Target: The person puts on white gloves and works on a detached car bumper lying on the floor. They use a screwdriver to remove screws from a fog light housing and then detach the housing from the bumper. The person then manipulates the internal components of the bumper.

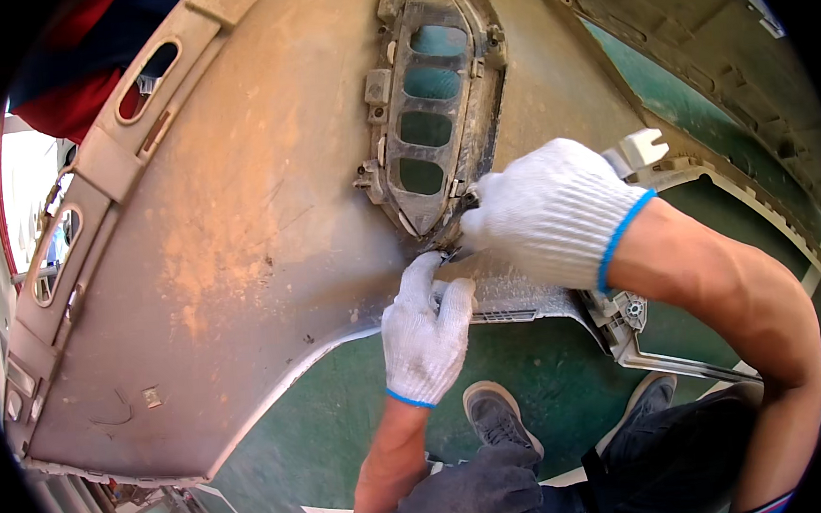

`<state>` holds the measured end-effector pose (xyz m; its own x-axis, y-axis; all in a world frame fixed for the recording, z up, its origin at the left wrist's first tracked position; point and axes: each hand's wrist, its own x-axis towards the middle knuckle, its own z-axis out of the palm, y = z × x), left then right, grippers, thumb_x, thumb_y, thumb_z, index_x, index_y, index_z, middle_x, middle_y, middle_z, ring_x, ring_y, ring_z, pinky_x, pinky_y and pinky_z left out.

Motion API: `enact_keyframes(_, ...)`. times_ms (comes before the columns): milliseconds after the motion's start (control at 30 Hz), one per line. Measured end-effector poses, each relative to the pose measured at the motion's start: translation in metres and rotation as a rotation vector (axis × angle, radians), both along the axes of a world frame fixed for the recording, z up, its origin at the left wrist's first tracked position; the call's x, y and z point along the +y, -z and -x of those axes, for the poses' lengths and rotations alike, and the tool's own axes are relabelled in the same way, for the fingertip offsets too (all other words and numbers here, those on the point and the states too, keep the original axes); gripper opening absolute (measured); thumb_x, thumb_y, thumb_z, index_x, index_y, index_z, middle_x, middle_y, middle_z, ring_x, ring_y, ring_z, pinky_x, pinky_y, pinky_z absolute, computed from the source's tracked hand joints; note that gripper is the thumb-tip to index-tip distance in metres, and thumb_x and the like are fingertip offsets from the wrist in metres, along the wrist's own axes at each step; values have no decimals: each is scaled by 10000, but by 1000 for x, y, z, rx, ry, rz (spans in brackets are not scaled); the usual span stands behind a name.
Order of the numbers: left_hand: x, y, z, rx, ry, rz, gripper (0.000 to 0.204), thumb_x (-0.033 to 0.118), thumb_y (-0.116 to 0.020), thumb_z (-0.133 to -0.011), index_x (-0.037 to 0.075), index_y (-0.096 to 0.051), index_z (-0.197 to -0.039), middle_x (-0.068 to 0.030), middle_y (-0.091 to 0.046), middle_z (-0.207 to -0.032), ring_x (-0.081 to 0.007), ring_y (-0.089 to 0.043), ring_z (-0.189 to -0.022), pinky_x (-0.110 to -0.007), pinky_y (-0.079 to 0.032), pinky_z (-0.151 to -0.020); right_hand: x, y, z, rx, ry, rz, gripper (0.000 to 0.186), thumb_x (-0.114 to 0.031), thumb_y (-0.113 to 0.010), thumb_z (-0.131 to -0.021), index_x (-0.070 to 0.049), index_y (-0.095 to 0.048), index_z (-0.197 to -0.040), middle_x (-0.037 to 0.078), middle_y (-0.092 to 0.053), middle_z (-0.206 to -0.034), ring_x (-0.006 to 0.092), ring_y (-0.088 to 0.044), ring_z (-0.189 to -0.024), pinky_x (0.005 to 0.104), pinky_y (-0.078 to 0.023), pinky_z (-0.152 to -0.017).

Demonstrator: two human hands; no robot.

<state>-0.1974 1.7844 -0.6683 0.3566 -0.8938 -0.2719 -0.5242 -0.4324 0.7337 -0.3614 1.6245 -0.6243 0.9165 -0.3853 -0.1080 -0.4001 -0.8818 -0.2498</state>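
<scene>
My gloved right hand (pixel 544 215) is closed around something mostly hidden, with dark metal showing by its fingers, at the lower end of an elongated slotted frame (pixel 452 66) on a large dusty curved panel (pixel 236 173). A pale notched piece (pixel 644 148) juts out beyond that hand's knuckles; I cannot tell if it is held. Just below, my gloved left hand (pixel 425 336) is bent at the panel's lower edge, fingertips pinched at a small metal piece (pixel 446 254) whose shape is unclear.
A slotted flange (pixel 143 104) runs along the panel's left edge, with red and navy cloth (pixel 63 108) behind it. Dusty framework (pixel 717 40) spans the upper right. Below are the green floor (pixel 307 413) with white lines and my shoes (pixel 500 416).
</scene>
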Motion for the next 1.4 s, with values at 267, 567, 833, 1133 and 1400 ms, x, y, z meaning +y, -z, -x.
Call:
enact_keyframes(267, -1, 25, 17, 226, -328, 184, 323, 109, -729, -958, -59, -641, -1219, -101, -740, -815, -119, -669, -732, -284, -543, -696, -13, 9, 5, -56, -94, 2, 160, -179, -699, -872, -137, -743, -1019, 126, -709, -897, 340, -756, -842, 482, -602, -672)
enact_keyframes(567, -4, 29, 13, 116, -305, 234, 250, 67, -734, -950, -61, -652, -1148, -65, -734, -861, -71, -635, -740, -247, -520, -669, -13, 24, 14, -247, -81, -48, 173, -190, -684, -867, -169, -769, -1015, 106, -733, -874, 358, -751, -835, 497, -602, -696)
enact_keyframes(833, -2, 35, 10, 91, -294, 249, 215, 67, -771, -930, -41, -686, -1096, -54, -723, -852, -61, -622, -737, -253, -518, -659, -19, 36, 35, -334, -73, -229, 291, -254, -719, -882, -186, -771, -1159, 97, -737, -960, 344, -728, -876, 470, -584, -733)
enact_keyframes(1133, -7, 31, 17, -47, -303, 288, 241, 155, -813, -917, -32, -743, -1053, -55, -739, -803, -59, -617, -726, -273, -536, -685, -13, 22, 46, -227, 14, -78, 279, -187, -723, -853, -168, -774, -1127, 109, -728, -956, 339, -736, -871, 462, -590, -725)
enact_keyframes(1400, -7, 30, 18, 13, -335, 275, 232, 172, -798, -923, -11, -763, -1061, -60, -742, -775, -56, -625, -719, -278, -540, -686, -7, 6, 3, -64, -73, 35, 106, -187, -693, -869, -118, -743, -931, 117, -732, -872, 340, -761, -822, 478, -601, -653)
